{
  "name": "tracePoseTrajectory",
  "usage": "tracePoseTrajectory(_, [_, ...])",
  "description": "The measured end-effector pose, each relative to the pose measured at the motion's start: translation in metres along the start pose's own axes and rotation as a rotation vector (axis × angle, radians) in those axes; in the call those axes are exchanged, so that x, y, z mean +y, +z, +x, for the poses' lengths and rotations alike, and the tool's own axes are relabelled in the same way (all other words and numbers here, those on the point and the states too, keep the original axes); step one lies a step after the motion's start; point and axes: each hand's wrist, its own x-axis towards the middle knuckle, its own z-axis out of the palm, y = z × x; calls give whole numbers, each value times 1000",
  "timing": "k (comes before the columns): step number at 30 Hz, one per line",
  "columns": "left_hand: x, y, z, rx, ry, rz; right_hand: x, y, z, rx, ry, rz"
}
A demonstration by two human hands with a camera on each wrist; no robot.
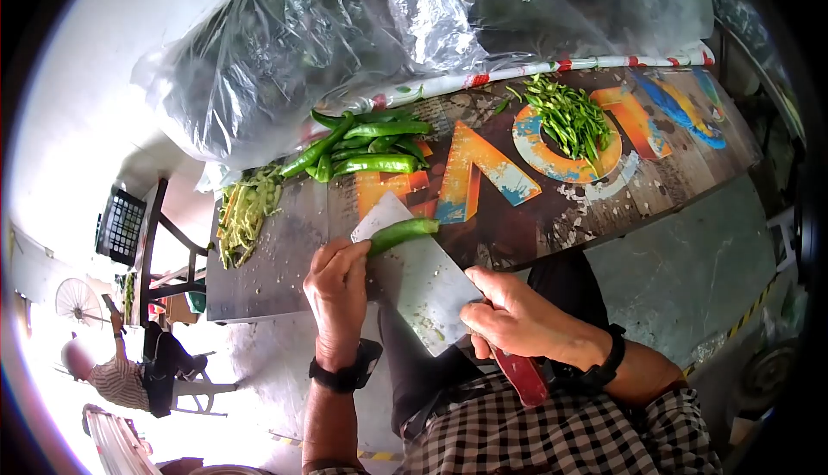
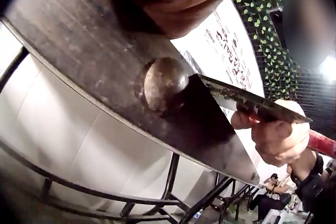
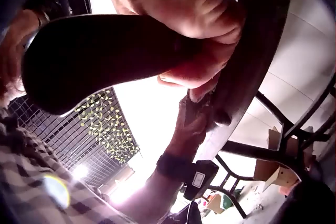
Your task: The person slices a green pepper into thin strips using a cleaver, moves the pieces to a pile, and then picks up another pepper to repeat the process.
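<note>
A long green pepper [image 1: 403, 234] lies across the upper part of a broad cleaver blade [image 1: 423, 290] in the head view. The fingertips of my left hand [image 1: 338, 290] pinch the pepper's near end. My right hand [image 1: 517, 313] grips the cleaver by its red handle [image 1: 521, 377], thumb toward the blade. Small pale bits cling to the blade's lower part. In the left wrist view the cleaver [image 2: 252, 100] appears nearly edge-on, with the right hand [image 2: 281, 137] around its handle. The handle [image 3: 105, 58] looms dark in the right wrist view.
Whole green peppers [image 1: 371, 146] are piled at the back of the table [image 1: 285, 281]. Pale green scraps [image 1: 246, 216] lie at its left, sliced green pepper [image 1: 569, 117] at its right. Clear plastic sheeting [image 1: 405, 27] covers the far side. A person [image 1: 129, 367] sits off to the left.
</note>
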Motion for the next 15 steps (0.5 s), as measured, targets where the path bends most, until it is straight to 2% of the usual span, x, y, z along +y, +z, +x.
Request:
tracePoseTrajectory(7, [-4, 4, -2, 54, 20, -14, -14, -2, 1, -33, 4, -25])
tracePoseTrajectory(13, [2, 6, -3, 96, -74, -37, -14, -6, 0, -73, 27, -82])
tracePoseTrajectory(15, [0, 6, -3, 99, -6, -5, -14, -1, 7, -79, 4, -80])
